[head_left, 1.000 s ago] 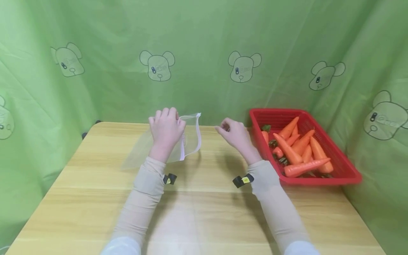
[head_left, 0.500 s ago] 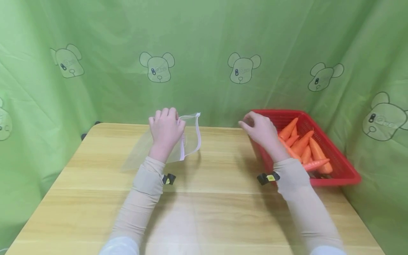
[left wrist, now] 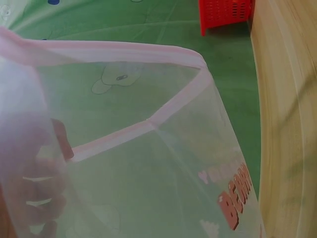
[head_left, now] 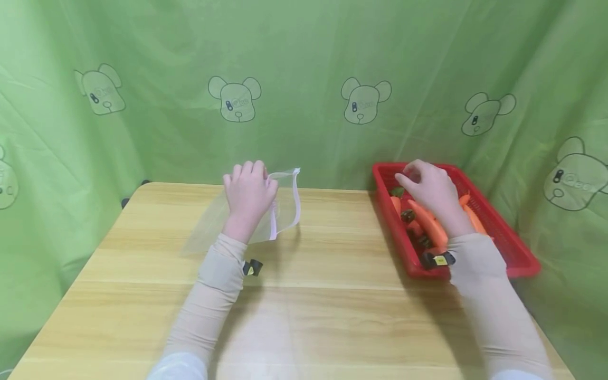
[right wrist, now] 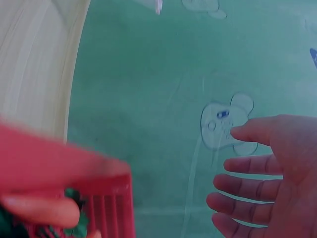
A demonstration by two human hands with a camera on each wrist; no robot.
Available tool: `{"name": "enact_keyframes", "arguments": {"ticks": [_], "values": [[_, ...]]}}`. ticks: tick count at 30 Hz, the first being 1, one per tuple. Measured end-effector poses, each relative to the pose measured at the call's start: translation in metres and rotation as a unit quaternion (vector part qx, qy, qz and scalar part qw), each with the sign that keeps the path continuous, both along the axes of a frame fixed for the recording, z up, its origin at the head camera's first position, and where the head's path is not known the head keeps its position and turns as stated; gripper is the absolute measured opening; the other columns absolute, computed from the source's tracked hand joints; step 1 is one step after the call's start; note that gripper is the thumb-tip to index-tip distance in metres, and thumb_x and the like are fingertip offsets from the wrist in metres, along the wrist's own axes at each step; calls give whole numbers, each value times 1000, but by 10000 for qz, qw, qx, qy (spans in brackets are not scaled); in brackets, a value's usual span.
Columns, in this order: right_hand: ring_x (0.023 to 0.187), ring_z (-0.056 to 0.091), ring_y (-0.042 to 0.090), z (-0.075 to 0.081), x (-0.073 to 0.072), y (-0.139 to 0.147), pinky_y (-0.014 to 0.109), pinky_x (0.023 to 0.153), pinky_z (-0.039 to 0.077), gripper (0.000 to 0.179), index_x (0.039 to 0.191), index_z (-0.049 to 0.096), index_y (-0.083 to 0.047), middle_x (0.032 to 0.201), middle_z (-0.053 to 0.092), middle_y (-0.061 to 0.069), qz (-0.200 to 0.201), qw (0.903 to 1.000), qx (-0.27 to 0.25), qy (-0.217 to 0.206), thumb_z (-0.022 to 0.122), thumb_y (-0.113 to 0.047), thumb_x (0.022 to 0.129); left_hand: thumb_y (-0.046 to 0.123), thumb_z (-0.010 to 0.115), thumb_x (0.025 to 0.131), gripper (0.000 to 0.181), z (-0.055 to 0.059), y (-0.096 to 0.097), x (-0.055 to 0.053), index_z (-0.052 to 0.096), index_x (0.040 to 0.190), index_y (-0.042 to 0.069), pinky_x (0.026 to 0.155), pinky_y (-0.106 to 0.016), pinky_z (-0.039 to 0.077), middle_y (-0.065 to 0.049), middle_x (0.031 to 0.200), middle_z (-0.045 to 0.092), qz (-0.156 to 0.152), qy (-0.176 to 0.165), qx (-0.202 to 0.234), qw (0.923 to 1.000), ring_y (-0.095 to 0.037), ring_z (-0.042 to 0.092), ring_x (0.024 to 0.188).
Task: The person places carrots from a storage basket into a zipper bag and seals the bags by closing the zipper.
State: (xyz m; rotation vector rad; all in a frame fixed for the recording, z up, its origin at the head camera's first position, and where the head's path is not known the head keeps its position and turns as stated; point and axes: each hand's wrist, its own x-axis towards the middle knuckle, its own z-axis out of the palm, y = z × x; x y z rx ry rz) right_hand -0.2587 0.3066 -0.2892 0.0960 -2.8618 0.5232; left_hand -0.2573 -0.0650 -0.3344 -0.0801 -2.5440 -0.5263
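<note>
My left hand (head_left: pixel 250 195) grips a clear zip bag (head_left: pixel 209 227) by its upper side, over the left part of the table. The bag's mouth, edged by a pale zip strip (left wrist: pixel 119 52), gapes to the right, and nothing shows inside. Red lettering (left wrist: pixel 235 201) is printed on its film. Above the red plastic basket (head_left: pixel 515 248) hovers my right hand (head_left: pixel 429 190), its fingers loosely bent and parted, holding nothing. Several orange carrots (head_left: pixel 429 221) lie in the basket below it, some hidden by the hand and wrist.
The wooden table (head_left: pixel 304 316) runs back to a green curtain (head_left: pixel 294 142) with printed bear faces, which also hangs along both sides. The basket stands at the table's right rear. Each wrist wears a black strap mount (head_left: pixel 253 267).
My right hand has travelled rightward from mid-table to over the basket of carrots, its fingers still loosely bent. The left hand and the bag have stayed in place.
</note>
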Motion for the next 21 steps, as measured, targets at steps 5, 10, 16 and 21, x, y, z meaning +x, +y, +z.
{"name": "enact_keyframes", "arguments": {"ticks": [5, 10, 16, 21], "values": [[99, 58, 36, -7, -2, 21, 56, 82, 43, 50, 119, 56, -6, 109, 63, 19, 11, 9999, 35, -95, 50, -49, 95, 29, 60, 87, 15, 0, 1, 0, 57, 90, 14, 82, -42, 39, -3, 89, 59, -10, 3, 35, 10000, -24, 50, 87], [100, 56, 35, -15, -7, 40, 55, 84, 44, 56, 123, 53, -5, 111, 61, 21, 56, 9990, -81, -441, 50, -52, 94, 29, 59, 87, 15, -1, 0, 1, 57, 89, 15, 81, -42, 39, -3, 88, 59, -22, 102, 59, 9999, -24, 50, 87], [104, 55, 39, -26, -18, 61, 56, 88, 43, 59, 124, 51, 0, 117, 58, 25, 43, 9981, -131, -601, 49, -51, 95, 30, 58, 87, 16, 0, 1, 2, 57, 90, 14, 81, -42, 39, -3, 88, 59, -61, 66, 70, 9999, -24, 50, 87], [105, 53, 38, -31, -16, 70, 54, 87, 44, 62, 126, 49, 1, 120, 56, 23, 137, 9933, -332, -1100, 50, -52, 94, 29, 59, 87, 15, 1, 2, 3, 57, 89, 14, 81, -42, 39, -3, 88, 59, -71, 75, 86, 9999, -24, 50, 87]]}}
